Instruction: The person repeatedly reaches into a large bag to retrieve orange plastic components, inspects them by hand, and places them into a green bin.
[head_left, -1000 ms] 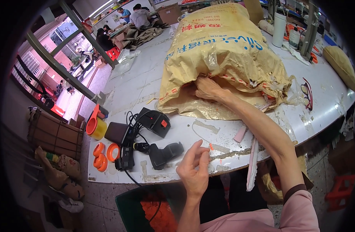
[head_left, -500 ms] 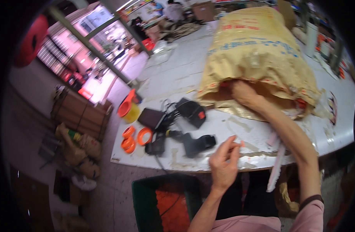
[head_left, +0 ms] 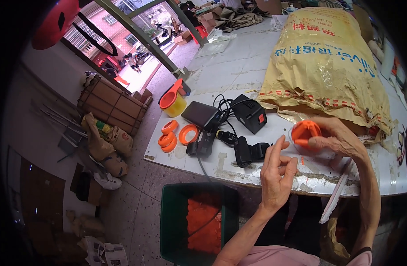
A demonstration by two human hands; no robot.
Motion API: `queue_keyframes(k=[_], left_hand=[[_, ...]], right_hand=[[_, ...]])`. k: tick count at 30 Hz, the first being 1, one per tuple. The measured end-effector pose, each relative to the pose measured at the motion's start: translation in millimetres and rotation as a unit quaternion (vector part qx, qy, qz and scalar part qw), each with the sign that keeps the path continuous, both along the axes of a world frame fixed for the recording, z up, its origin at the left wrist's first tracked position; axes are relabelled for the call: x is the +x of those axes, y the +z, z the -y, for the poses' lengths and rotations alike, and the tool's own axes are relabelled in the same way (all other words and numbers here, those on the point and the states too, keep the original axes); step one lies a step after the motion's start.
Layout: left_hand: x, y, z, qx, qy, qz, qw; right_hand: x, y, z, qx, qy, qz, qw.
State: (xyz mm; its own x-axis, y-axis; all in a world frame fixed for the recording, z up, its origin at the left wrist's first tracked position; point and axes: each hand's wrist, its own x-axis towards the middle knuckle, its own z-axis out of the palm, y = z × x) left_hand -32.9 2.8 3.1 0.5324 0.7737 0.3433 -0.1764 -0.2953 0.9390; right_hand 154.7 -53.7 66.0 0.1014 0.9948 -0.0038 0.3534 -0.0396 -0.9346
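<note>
My right hand (head_left: 336, 135) grips an orange round plastic part (head_left: 306, 132) with raised inner pieces, just in front of the sack's mouth. The big yellow woven sack (head_left: 323, 66) lies on its side on the table, and its contents are mostly hidden. Close by on the left, my left hand (head_left: 278, 177) is raised at the table's front edge. Its fingers are apart and bent a little, with nothing visible in them. A tiny orange scrap (head_left: 302, 160) lies on the tabletop between the hands.
Left of my hands lie a black strap device (head_left: 250, 151), a black charger-like block (head_left: 249, 113), cables, a dark flat box (head_left: 200, 114), several orange rings (head_left: 188, 134) and a yellow-and-orange cup (head_left: 173, 104). A green bin (head_left: 167, 221) holding orange pieces stands below the table edge.
My right hand has come out of the sack, now holding the orange plastic part. My left hand stays near the table edge, its fingers more spread. The view has shifted.
</note>
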Motion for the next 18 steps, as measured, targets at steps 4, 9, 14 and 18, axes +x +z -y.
queue_keyframes(k=[4, 9, 14, 18], left_hand=[[3.3, 2.0, 1.4, -0.005, -0.013, -0.016, 1.000], [0.8, -13.5, -3.7, 0.041, -0.018, -0.047, 0.998], [-1.6, -8.6, 1.0, -0.026, -0.013, -0.038, 0.999], [1.6, -9.3, 3.1, -0.031, 0.006, -0.017, 0.999]], right_hand=[[8.2, 2.4, 8.1, 0.009, 0.079, 0.082, 0.993], [-2.0, 2.8, 3.4, -0.034, 0.128, 0.079, 0.988], [0.2, -1.1, 5.9, -0.064, 0.126, 0.034, 0.989], [1.9, -4.5, 6.9, -0.047, 0.133, -0.048, 0.989]])
